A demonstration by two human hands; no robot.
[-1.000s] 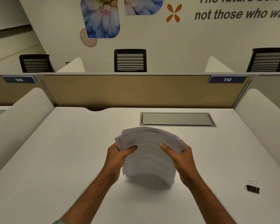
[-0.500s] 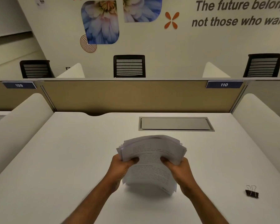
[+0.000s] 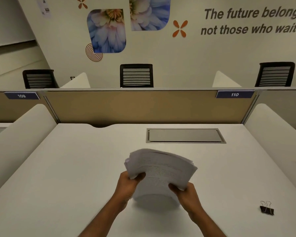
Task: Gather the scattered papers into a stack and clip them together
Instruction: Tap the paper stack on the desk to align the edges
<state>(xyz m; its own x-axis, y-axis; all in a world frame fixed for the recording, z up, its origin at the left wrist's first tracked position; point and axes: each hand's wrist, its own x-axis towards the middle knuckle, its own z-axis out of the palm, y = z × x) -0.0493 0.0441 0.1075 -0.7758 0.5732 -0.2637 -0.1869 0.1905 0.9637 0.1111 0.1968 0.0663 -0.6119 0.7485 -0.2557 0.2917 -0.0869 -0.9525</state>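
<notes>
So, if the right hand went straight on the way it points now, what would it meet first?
The right hand points forward and leftward and grips the paper stack, so the stack comes first. Beyond it probably lies the left hand, though depth is unclear.

Our left hand (image 3: 127, 184) and right hand (image 3: 187, 196) grip the paper stack (image 3: 162, 168) from either side, thumbs on its near face, both forearms angling inward.

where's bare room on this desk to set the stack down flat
The widest bare patch of desk lies between the left hand and the left side divider. A narrower one runs between the paper stack and the cable flap. Right of the right hand, the binder clip takes the near corner.
</notes>
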